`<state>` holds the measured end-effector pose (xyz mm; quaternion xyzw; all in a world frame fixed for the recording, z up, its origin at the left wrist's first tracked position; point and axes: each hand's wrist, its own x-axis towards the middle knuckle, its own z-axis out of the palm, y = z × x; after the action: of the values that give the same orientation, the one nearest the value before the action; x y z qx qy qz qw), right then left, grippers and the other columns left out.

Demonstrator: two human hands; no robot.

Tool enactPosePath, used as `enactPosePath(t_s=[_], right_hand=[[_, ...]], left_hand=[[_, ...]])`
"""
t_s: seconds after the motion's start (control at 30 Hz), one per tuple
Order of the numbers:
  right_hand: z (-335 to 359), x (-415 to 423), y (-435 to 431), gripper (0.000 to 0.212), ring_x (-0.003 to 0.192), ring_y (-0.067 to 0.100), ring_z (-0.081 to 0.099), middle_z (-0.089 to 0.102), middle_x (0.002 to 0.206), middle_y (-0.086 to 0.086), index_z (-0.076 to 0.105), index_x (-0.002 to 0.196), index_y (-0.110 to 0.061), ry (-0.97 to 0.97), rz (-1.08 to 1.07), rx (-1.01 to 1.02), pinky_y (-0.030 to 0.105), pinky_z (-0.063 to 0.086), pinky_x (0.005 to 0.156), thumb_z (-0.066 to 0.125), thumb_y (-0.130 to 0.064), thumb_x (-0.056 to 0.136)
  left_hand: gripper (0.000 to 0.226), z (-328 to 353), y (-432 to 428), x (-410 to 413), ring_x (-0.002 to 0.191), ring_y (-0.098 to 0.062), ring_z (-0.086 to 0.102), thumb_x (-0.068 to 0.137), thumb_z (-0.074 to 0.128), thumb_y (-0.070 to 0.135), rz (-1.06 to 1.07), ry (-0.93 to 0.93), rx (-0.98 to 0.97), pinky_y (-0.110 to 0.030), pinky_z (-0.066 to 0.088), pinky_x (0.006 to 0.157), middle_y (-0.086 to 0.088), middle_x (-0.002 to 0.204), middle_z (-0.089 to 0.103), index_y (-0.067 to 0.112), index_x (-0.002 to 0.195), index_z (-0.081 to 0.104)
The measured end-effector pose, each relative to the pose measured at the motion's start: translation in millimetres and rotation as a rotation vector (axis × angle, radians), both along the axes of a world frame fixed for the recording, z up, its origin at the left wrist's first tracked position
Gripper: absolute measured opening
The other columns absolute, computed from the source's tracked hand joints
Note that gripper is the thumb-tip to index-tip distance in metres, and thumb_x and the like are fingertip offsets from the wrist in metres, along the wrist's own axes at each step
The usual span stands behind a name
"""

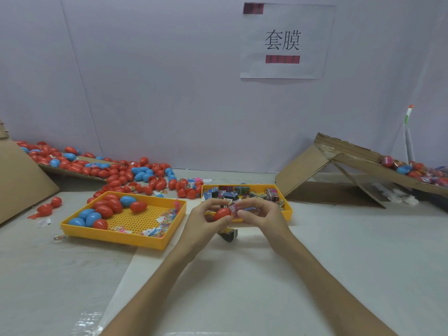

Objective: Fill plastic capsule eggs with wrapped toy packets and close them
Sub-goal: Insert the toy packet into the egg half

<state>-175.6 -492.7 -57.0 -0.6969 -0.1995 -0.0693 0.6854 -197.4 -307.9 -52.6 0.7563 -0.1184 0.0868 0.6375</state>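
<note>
Red capsule egg [222,213] gripped by left hand [206,220] above table | wrapped packet [234,209] pinched at its mouth by right hand [260,218] | step judged: filling | next: packet seated, egg closed

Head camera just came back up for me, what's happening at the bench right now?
A person is filling a capsule. The left hand holds a red egg half while the right hand pushes a wrapped toy packet into its open end; the egg is not yet closed. This happens just in front of the yellow tray of packets. The other yellow tray to the left holds red and blue eggs, and many more lie loose beyond it.
</note>
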Motion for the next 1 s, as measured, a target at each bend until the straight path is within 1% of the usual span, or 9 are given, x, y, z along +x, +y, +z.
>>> enactPosePath(t_s=[0.23, 0.37, 0.43, 0.5, 0.57, 0.63, 0.77, 0.9, 1.0], right_hand=[[-0.6, 2.2, -1.3, 0.023, 0.089, 0.010, 0.072, 0.077, 0.089, -0.002, 0.077, 0.093, -0.028, 0.007, -0.108, 0.007, 0.022, 0.055, 0.072, 0.081, -0.009, 0.082], [0.1, 2.6, -2.2, 0.022, 0.087, 0.006, 0.071, 0.076, 0.089, -0.007, 0.077, 0.093, -0.023, -0.006, -0.130, -0.003, 0.020, 0.055, 0.072, 0.082, -0.007, 0.080], [-0.1, 1.8, -1.5, 0.020, 0.089, 0.012, 0.072, 0.077, 0.091, -0.003, 0.078, 0.092, -0.024, -0.002, -0.084, 0.001, 0.026, 0.057, 0.077, 0.079, -0.007, 0.083], [-0.8, 1.3, -1.1, 0.016, 0.094, 0.023, 0.073, 0.076, 0.093, 0.006, 0.079, 0.097, -0.018, 0.017, -0.036, 0.014, 0.044, 0.059, 0.088, 0.074, -0.005, 0.088], [-2.0, 1.5, -0.8, 0.015, 0.097, 0.031, 0.072, 0.075, 0.095, 0.012, 0.077, 0.102, -0.011, 0.034, -0.009, 0.023, 0.056, 0.055, 0.093, 0.071, -0.004, 0.090], [-2.6, 1.9, -0.6, 0.016, 0.099, 0.032, 0.072, 0.076, 0.097, 0.013, 0.077, 0.103, -0.011, 0.033, -0.007, 0.004, 0.058, 0.055, 0.094, 0.071, -0.004, 0.091], [-2.2, 2.2, -0.8, 0.018, 0.095, 0.029, 0.073, 0.076, 0.096, 0.012, 0.077, 0.101, -0.015, 0.035, -0.033, 0.002, 0.051, 0.059, 0.088, 0.069, -0.002, 0.091], [-1.8, 1.8, -0.4, 0.024, 0.084, 0.019, 0.073, 0.076, 0.088, 0.008, 0.076, 0.090, -0.020, 0.053, -0.029, 0.020, 0.028, 0.058, 0.070, 0.065, 0.002, 0.092], [-3.0, 2.4, 1.5, 0.023, 0.084, 0.016, 0.072, 0.075, 0.087, 0.005, 0.074, 0.091, -0.017, 0.049, -0.022, -0.027, 0.029, 0.058, 0.072, 0.063, 0.004, 0.092]], left_hand=[[0.032, 0.8, -1.4, -2.2, 0.087, -0.012, 0.071, 0.088, 0.078, 0.023, -0.084, 0.017, 0.056, -0.020, 0.057, 0.071, 0.000, 0.108, 0.069, 0.027, 0.118, 0.066], [0.037, -2.0, -1.7, -0.8, 0.093, -0.020, 0.071, 0.086, 0.080, 0.021, -0.138, 0.033, 0.069, -0.031, 0.061, 0.083, 0.001, 0.106, 0.069, 0.033, 0.117, 0.064], [0.044, -3.4, -2.4, -0.3, 0.095, -0.020, 0.071, 0.085, 0.080, 0.019, -0.140, 0.032, 0.069, -0.036, 0.061, 0.086, 0.000, 0.106, 0.068, 0.038, 0.119, 0.061], [0.046, -3.8, -2.1, 0.1, 0.094, -0.019, 0.071, 0.086, 0.080, 0.020, -0.118, 0.021, 0.070, -0.035, 0.061, 0.086, -0.001, 0.107, 0.068, 0.041, 0.121, 0.059], [0.041, -3.3, -0.3, 0.6, 0.091, -0.017, 0.072, 0.086, 0.080, 0.021, -0.097, 0.010, 0.060, -0.030, 0.061, 0.081, -0.002, 0.107, 0.069, 0.035, 0.122, 0.064], [0.034, -2.5, 1.5, 1.0, 0.089, -0.016, 0.072, 0.087, 0.079, 0.021, -0.070, 0.011, 0.063, -0.025, 0.060, 0.077, -0.004, 0.108, 0.070, 0.026, 0.119, 0.069], [0.030, -2.8, 0.7, 0.4, 0.085, -0.013, 0.071, 0.088, 0.078, 0.018, -0.073, 0.016, 0.054, -0.024, 0.059, 0.075, -0.006, 0.108, 0.070, 0.020, 0.116, 0.071], [0.023, -1.9, 0.1, 1.2, 0.082, -0.008, 0.070, 0.092, 0.073, 0.019, -0.101, 0.063, 0.012, -0.026, 0.060, 0.075, -0.003, 0.107, 0.072, 0.021, 0.115, 0.074], [0.013, -1.2, 0.2, 1.7, 0.080, -0.009, 0.069, 0.092, 0.073, 0.020, -0.101, 0.106, -0.004, -0.031, 0.060, 0.079, -0.004, 0.104, 0.072, 0.021, 0.104, 0.077]])
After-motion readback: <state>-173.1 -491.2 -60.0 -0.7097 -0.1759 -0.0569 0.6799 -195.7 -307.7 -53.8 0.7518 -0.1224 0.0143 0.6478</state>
